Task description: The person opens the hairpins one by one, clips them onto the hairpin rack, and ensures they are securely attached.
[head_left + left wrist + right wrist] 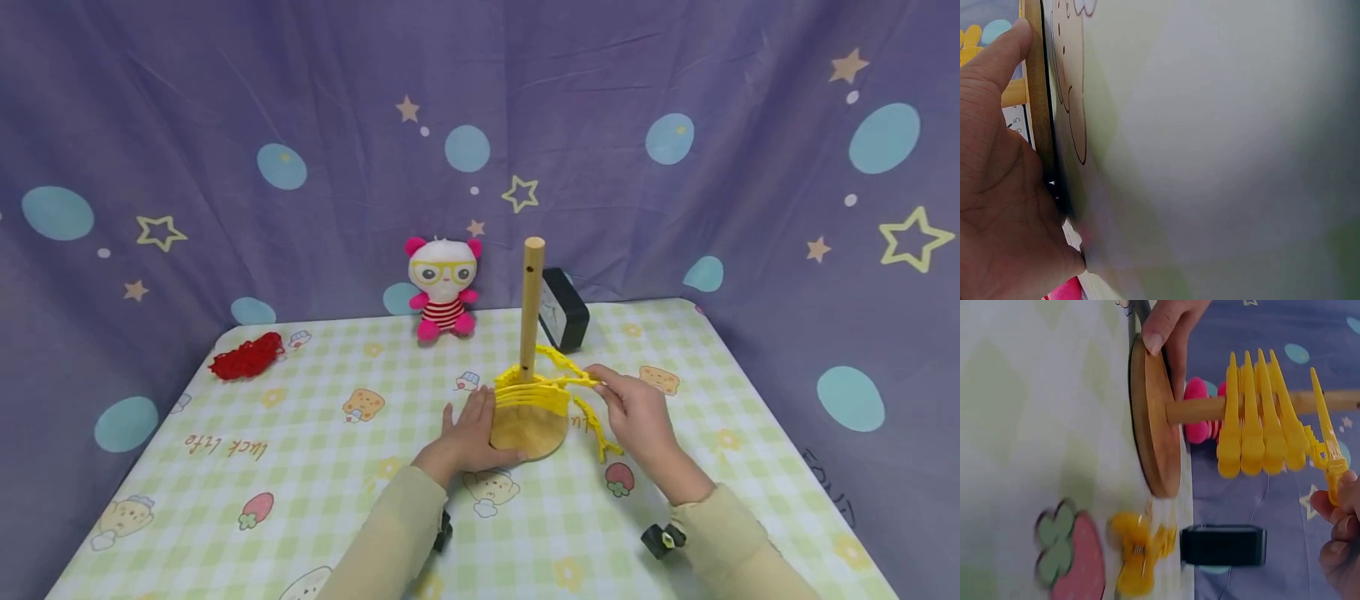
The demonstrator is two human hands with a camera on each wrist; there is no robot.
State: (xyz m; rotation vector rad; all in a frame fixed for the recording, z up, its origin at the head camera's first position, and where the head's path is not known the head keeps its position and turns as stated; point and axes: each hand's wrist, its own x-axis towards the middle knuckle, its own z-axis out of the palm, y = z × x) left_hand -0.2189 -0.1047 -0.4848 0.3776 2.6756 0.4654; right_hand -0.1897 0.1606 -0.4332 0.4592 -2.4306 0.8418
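A wooden stand (531,308) with an upright post and round base (528,433) is on the table. My left hand (468,433) rests against the base's left and front rim, fingers straight and thumb extended. Several yellow hair clips (1252,437) sit stacked along the lower post, arms pointing the same way. My right hand (637,412) pinches the tail of another yellow hair clip (1330,440), whose arms reach either side of the post above the stack. A loose yellow hair clip (597,432) lies right of the base, below my right hand.
Behind the stand stands a black-framed clock (566,312). A pink and white plush toy (443,287) sits at the back of the table, and a red tangled heap (247,357) lies at the far left corner. A purple curtain (337,233) hangs behind.
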